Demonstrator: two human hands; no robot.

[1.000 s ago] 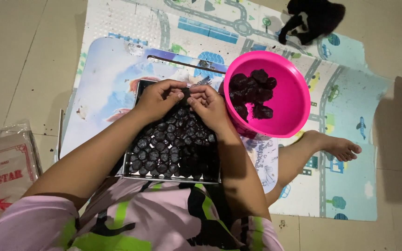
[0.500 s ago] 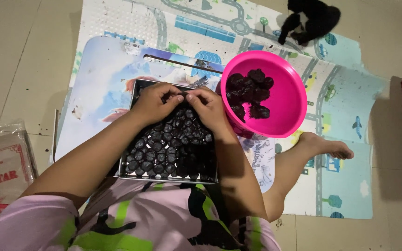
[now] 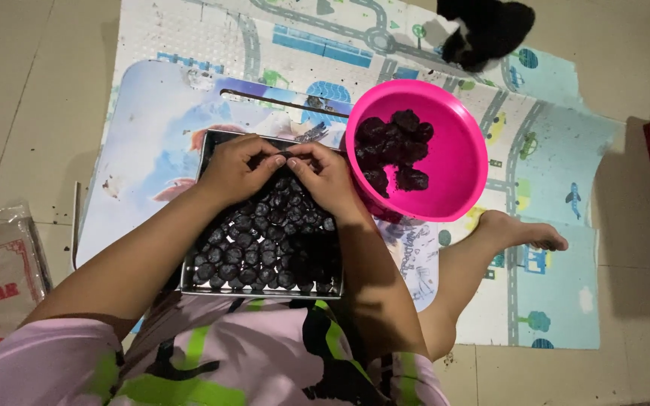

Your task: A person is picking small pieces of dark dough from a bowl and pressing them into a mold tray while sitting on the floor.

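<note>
Two hands together over far end of tray (image 3: 189, 287): left hand (image 3: 236, 171) and right hand (image 3: 326, 177), fingertips pinched on one small dark lump (image 3: 283, 156) between them. Lump too small and too hidden by fingers to give shape, long axis or heading; cannot tell. Held just above top rows of dark balls (image 3: 257, 256), which fill tray in close ranks. Tray set lengthwise away from body, on printed lap board (image 3: 144, 143) over play mat (image 3: 566, 248) on floor. Pink bowl (image 3: 457, 162) just right of tray, touching right wrist side, with more dark lumps inside.

Risks, as judgement: sticky lump could cling to fingers and drop crooked, knocking packed neighbours out of rank; right forearm close to bowl rim, so sweep outward could tip it; tray near board edge by lap, so knee shift could tilt rows.
</note>
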